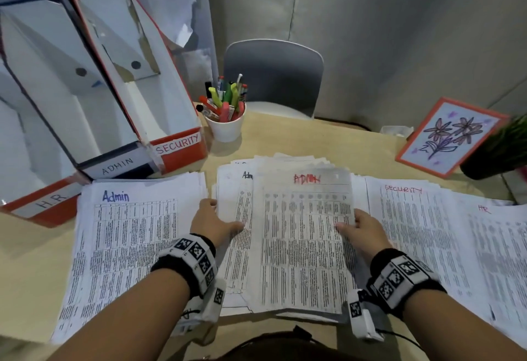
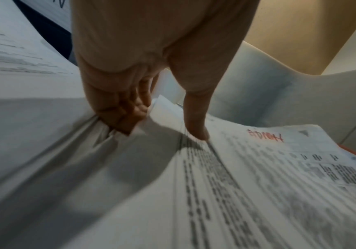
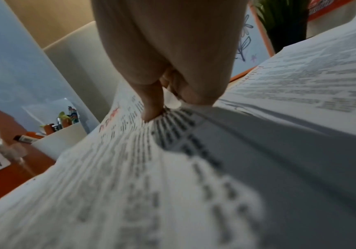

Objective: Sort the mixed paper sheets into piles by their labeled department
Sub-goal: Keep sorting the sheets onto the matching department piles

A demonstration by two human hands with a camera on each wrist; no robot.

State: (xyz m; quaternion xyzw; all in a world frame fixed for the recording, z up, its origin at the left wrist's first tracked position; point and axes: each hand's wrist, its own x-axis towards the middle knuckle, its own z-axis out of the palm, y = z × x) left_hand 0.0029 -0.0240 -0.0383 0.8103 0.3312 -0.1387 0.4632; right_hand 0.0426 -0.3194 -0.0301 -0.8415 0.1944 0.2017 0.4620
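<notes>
You have the top sheet (image 1: pixel 305 243) of the mixed stack (image 1: pixel 236 178) in hand, the one headed ADMIN in red, so the job now is to carry it across to the Admin pile (image 1: pixel 134 235) on the left. Your right hand (image 1: pixel 360 230) pinches the sheet's right edge, thumb on the printed face and fingers curled underneath; the right wrist view shows that grip plainly. Your left hand (image 1: pixel 212 222) grasps the left edge of the papers, thumb (image 2: pixel 195 121) pressing on top near the sheet's left margin and the other fingers (image 2: pixel 119 111) tucked under a bunched fold. Whether those fingers have caught only this sheet or some of the ones beneath cannot be told from here, so check before you lift: let the thumb slide the top page a little and see that nothing follows it.

Lift by the edges, keep the page flat, and read the heading once more, because the next sheet down also shows an Admin heading at its top and the two could travel together. Lay it square on the blue-headed Admin pile, not toward the Security pile (image 1: pixel 405 218) or the HR pile (image 1: pixel 496 246) on the right. The three file boxes (image 1: pixel 119 121) at far left are not needed for this step
</notes>
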